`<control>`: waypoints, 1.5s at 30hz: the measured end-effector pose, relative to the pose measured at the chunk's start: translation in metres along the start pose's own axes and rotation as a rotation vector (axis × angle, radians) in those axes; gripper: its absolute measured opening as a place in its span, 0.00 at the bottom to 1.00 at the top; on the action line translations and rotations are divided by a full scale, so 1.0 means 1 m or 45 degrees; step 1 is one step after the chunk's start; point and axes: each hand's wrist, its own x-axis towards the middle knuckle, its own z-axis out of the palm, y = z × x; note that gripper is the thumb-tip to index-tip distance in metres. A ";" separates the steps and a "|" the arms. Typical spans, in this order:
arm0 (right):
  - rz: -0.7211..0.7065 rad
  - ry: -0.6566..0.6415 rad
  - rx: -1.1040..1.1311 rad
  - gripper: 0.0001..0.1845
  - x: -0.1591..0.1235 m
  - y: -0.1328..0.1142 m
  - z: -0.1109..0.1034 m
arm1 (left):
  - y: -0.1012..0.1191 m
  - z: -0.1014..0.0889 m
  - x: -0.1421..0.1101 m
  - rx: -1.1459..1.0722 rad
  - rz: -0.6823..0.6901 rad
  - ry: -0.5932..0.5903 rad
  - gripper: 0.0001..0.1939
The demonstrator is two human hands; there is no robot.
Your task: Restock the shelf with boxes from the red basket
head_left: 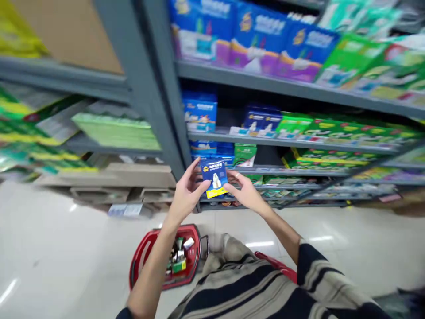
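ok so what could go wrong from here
The blue box is held by its edges between the left hand and right hand, so it might slip and drop to the tiled floor. The hands are also close to the green box on the shelf, which could get knocked. In the red basket, small packets stick up and might tip out.
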 end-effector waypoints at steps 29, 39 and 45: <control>-0.187 -0.119 -1.694 0.65 0.176 -0.136 -0.261 | 0.077 0.069 0.230 1.121 0.600 -0.143 0.38; -0.067 -0.255 -1.491 0.63 0.186 -0.149 -0.271 | 0.037 0.078 0.256 1.241 0.443 -0.093 0.41; -0.070 -0.262 -1.459 0.58 0.197 -0.153 -0.274 | 0.045 0.081 0.251 1.322 0.482 -0.181 0.44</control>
